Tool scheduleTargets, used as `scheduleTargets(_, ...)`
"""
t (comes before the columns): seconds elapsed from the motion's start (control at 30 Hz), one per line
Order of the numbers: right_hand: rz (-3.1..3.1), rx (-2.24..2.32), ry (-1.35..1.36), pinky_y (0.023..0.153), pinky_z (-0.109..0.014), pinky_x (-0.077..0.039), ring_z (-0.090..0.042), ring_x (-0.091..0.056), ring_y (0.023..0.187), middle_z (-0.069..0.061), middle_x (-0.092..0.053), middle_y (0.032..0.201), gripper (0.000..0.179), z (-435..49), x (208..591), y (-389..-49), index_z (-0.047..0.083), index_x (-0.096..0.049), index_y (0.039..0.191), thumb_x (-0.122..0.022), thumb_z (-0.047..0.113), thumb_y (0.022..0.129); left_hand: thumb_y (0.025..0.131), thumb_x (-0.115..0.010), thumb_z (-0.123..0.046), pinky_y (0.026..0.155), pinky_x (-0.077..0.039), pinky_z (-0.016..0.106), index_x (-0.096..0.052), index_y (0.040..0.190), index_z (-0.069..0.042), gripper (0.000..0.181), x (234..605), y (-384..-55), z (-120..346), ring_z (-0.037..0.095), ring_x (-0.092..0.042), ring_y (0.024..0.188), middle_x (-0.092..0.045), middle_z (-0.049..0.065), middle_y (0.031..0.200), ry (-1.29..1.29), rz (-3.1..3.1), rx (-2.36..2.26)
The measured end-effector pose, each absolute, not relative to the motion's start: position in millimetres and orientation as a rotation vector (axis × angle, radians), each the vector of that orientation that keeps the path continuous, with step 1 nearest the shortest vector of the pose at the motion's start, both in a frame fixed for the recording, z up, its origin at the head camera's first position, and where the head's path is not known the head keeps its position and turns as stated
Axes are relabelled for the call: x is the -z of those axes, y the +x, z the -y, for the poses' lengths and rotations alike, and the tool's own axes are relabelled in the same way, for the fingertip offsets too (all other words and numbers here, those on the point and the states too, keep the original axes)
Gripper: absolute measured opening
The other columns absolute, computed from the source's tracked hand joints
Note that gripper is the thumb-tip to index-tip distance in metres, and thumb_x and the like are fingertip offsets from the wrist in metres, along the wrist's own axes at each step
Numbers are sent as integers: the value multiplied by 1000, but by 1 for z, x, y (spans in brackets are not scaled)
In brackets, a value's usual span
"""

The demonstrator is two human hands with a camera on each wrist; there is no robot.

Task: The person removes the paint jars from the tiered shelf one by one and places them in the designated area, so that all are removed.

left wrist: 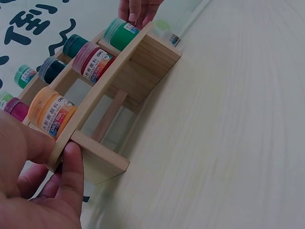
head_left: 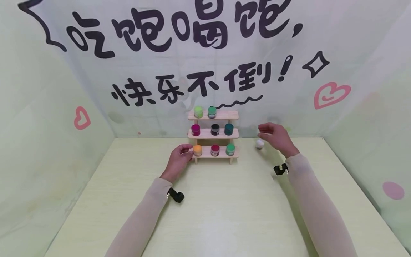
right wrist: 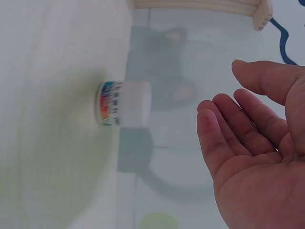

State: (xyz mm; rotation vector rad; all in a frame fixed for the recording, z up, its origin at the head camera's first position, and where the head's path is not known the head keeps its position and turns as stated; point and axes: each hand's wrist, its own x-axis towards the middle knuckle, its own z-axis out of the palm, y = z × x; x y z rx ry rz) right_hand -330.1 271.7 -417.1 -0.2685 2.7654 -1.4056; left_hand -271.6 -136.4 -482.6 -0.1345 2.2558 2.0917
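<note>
On rack (head_left: pixel 227 115), eight jars (head_left: pixel 215 150); apart, one white jar (head_left: pixel 259 144).

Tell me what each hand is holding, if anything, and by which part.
The left hand pinches the wooden rack by the left end of its bottom shelf; the right hand holds nothing.

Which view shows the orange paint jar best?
Left wrist: the orange paint jar appears large, its printed label plainly visible. The head view shows it small, on the bottom shelf beside the left hand; the right wrist view misses it.
</note>
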Motion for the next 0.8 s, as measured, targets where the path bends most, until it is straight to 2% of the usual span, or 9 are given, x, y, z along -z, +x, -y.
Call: scheduleTargets(0.8,-2822,1565,-406,110,-50,-57,-31,-66,127,-14,-69,137,41,-183,354,-350,7,-65,139,-72,22,102,103,-64,-4,92,-64,25,-61,135,-2,32,482,-271,138,21,-66,108,-60,16,128,-100,-2243,-2105)
